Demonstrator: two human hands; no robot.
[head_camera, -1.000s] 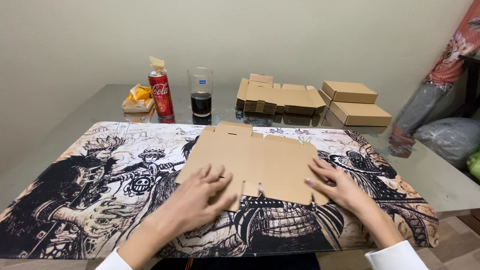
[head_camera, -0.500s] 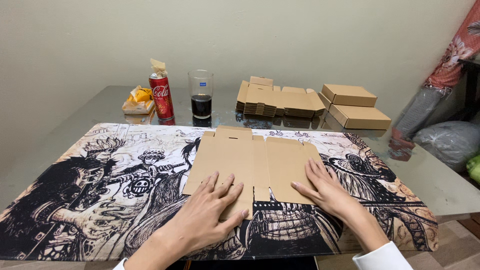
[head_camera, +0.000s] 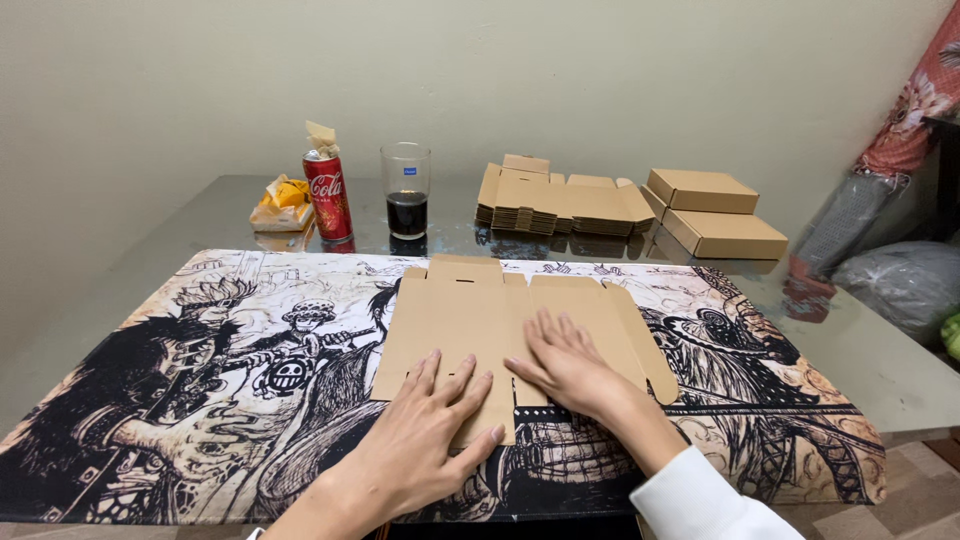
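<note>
Both hands are now lying closer together than before, near the middle of the flat cardboard box blank (head_camera: 505, 320), which is resting on the printed mat (head_camera: 200, 400). Left hand (head_camera: 432, 440) is pressing it with fingers spread wide; right hand (head_camera: 565, 362) is lying flat, open, holding nothing.

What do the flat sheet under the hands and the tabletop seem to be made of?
Flat sheet: thin brown cardboard, matte, with cut flaps and fold lines. Tabletop: probably glass, glossy; it mirrors the can and drinking glass.
</note>
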